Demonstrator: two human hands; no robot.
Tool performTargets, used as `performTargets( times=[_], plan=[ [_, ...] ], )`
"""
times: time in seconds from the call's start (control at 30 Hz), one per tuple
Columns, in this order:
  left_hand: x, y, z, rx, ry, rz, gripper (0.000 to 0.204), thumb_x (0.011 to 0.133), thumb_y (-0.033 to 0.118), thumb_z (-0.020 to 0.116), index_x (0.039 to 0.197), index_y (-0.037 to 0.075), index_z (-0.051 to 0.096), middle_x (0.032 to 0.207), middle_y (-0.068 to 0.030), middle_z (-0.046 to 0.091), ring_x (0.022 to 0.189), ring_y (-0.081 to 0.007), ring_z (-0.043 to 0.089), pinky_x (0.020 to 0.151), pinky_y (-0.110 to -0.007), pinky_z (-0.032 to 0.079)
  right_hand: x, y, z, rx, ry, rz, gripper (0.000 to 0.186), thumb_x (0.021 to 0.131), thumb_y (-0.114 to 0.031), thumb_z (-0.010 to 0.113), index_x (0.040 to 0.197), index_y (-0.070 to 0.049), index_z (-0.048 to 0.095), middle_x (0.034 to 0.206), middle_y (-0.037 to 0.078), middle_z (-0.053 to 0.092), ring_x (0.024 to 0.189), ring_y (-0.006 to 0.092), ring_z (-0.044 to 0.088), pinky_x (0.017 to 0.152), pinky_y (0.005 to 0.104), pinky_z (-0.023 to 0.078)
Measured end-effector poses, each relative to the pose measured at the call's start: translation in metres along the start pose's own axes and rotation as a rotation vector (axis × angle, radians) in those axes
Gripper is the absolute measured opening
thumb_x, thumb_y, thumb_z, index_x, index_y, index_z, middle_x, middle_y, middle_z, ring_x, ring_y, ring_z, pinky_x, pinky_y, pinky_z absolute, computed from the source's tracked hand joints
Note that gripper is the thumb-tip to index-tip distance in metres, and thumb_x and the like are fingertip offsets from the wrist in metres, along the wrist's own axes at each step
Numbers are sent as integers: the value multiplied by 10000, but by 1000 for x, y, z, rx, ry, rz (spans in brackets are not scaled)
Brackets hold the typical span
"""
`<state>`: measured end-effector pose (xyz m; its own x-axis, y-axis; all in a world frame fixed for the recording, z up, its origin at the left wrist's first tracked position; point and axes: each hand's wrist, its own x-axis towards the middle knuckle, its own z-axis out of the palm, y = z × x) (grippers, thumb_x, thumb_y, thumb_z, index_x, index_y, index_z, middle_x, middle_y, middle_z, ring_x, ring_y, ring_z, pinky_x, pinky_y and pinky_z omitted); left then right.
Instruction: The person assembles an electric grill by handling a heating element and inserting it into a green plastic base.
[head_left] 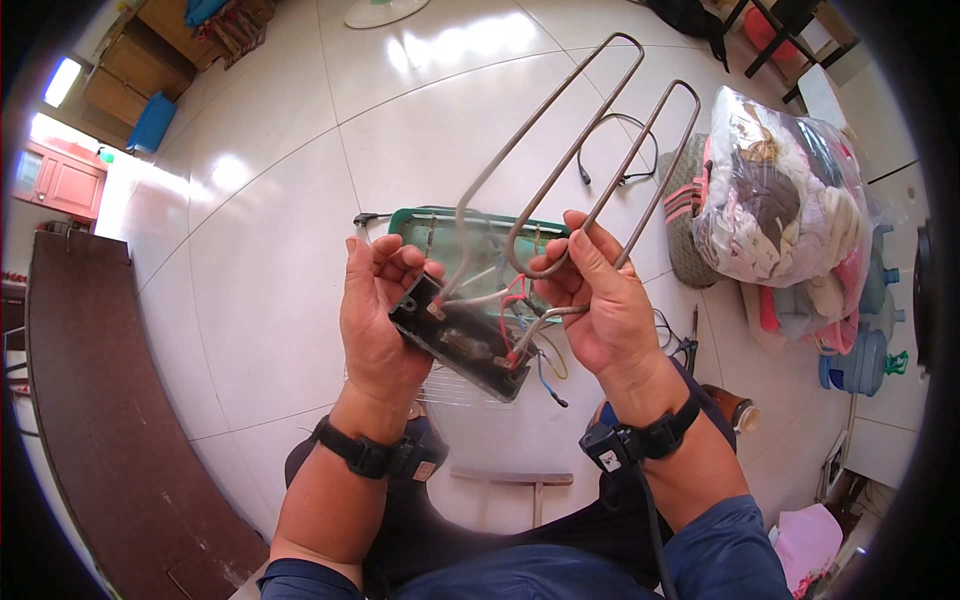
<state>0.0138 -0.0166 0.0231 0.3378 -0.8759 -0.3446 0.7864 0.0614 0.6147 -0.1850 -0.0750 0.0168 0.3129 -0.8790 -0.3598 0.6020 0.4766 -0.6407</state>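
Observation:
A looped metal heating element (560,172) rises away from me, its bent rods slanting up to the right. My right hand (602,300) is closed around its lower rods. An open black control box (465,345) with loose red, white, blue and yellow wires hangs tilted at its lower end. My left hand (385,300) grips the box's left side between thumb and fingers. Two element ends run into the box, beside metal terminals. Behind both hands lies a green rectangular tray-like housing (480,228) on the floor, partly hidden by them.
A black power cord (655,150) lies beyond the element on the tiled floor (270,290). Clear bags of clothes (785,185) and blue water jugs (860,365) stand at the right. A dark brown wooden bench (90,400) runs along the left.

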Motion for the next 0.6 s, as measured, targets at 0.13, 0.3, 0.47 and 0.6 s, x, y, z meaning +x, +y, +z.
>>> performTargets(
  times=[0.13,0.3,0.47,0.6],
  plan=[
    [-1,0,2,-10,2,-2,395,1030,480,485,1031,98,587,884,-54,598,827,-184,626,675,-298,562,2,-3,-2,5,-2,-27,272,969,-184,659,1220,-93,606,938,68,718,879,208,709,807,356,578],
    [0,0,2,-17,2,10,390,1030,471,492,1025,94,592,871,-54,600,822,-193,625,706,-310,553,2,-10,-2,22,-9,-46,287,971,-175,654,1239,-93,595,938,72,719,872,207,709,791,346,576],
    [1,-1,1,-11,33,6,384,1029,461,499,1021,89,595,860,-52,601,819,-196,624,768,-340,549,3,-16,-3,41,7,-73,273,978,-169,644,1238,-101,598,928,64,721,867,198,708,778,337,567],
    [2,-1,-1,9,36,18,379,1030,457,500,1019,89,591,864,-49,603,813,-191,624,795,-362,548,4,-18,-5,41,24,-82,258,980,-169,643,1228,-110,609,929,56,723,864,189,707,774,334,560]
  ],
)
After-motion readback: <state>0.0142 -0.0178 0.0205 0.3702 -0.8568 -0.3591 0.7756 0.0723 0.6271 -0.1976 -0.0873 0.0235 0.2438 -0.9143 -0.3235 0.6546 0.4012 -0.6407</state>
